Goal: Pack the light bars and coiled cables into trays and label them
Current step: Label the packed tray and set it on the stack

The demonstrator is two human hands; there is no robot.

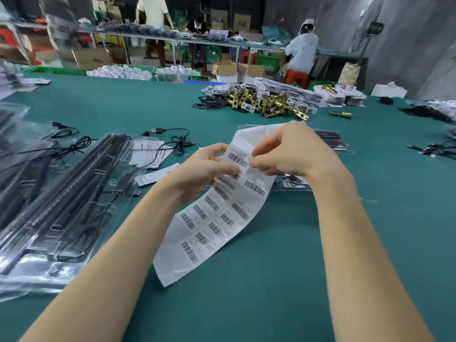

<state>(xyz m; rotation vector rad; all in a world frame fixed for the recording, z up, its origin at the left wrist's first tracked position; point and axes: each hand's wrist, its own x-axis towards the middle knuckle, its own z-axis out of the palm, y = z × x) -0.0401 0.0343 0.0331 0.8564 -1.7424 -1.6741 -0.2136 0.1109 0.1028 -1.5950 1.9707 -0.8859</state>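
Note:
A white sheet of barcode labels [212, 218] hangs in front of me over the green table. My left hand [204, 169] grips the sheet at its left side, thumb on top. My right hand [288, 151] pinches a label near the sheet's upper middle with thumb and forefinger. To the left lie clear plastic trays [61, 267] holding black light bars [81, 183] and a cable. Loose coiled black cables [177, 141] lie on the table beyond them. Another clear tray [330, 141] sits partly hidden behind my right hand.
A pile of brass latch parts [269, 102] and black plates lies at the back middle. More cables [434, 150] lie at the right edge. White paper slips [153, 154] lie by the trays. Several people work at a far bench.

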